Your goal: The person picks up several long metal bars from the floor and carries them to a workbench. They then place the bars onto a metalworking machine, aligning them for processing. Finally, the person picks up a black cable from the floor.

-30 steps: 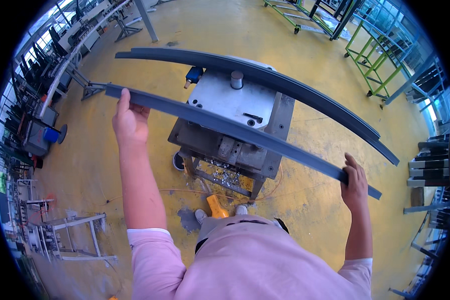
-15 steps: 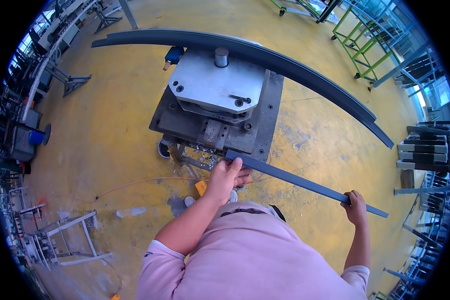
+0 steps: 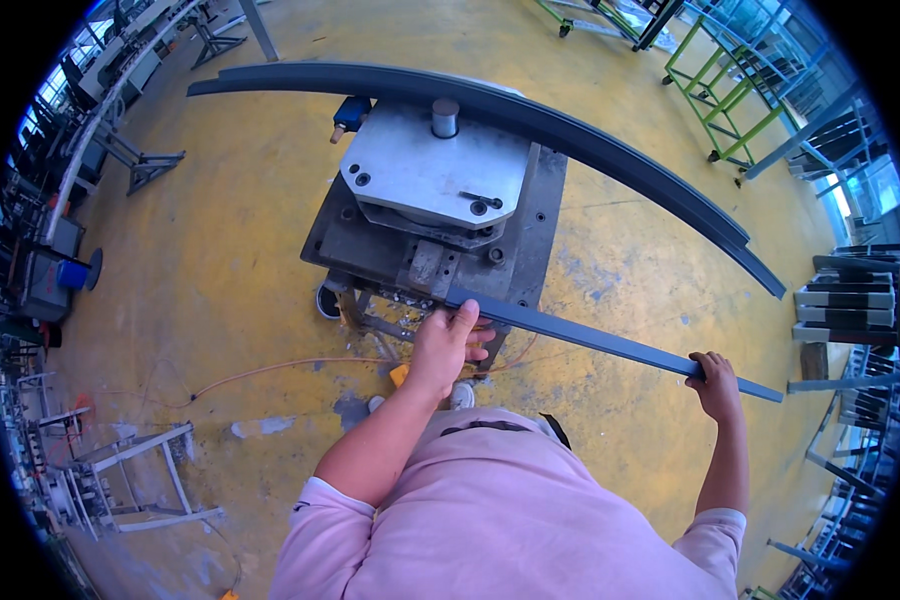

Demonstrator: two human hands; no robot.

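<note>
At the far left, the racks and stands (image 3: 120, 480) along the workshop wall were bent by the lens and cut off by the dark rim, so we could not count them or make out what they carried. One blue round object (image 3: 73, 273) stood among them, its kind unclear. An orange cable (image 3: 270, 370) ran across the yellow floor (image 3: 220, 250) toward the machine.

Our left hand (image 3: 448, 345) was curled around the near end of one long dark metal strip (image 3: 610, 340), thumb up along its side, just at the front edge of the grey bending machine (image 3: 435, 215). The fingers underneath were hidden by the strip and the palm, so we could not tell how tightly they closed. The machine's legs and lower frame were partly hidden behind that hand and forearm.

We counted two long dark pieces: the straight strip in our hands, and one curved profile (image 3: 570, 125) lying across the machine's far edge, arching from left to right. One steel pin (image 3: 445, 117) stood upright on the light top plate (image 3: 430, 175), with one blue part (image 3: 352, 112) beside the plate's far left corner.

Our right hand (image 3: 715, 380) was wrapped around the strip near its far end, which jutted out just past the fingers. Green frames (image 3: 730, 90) and stacked dark profiles (image 3: 840, 300) at the right were cropped by the rim.
</note>
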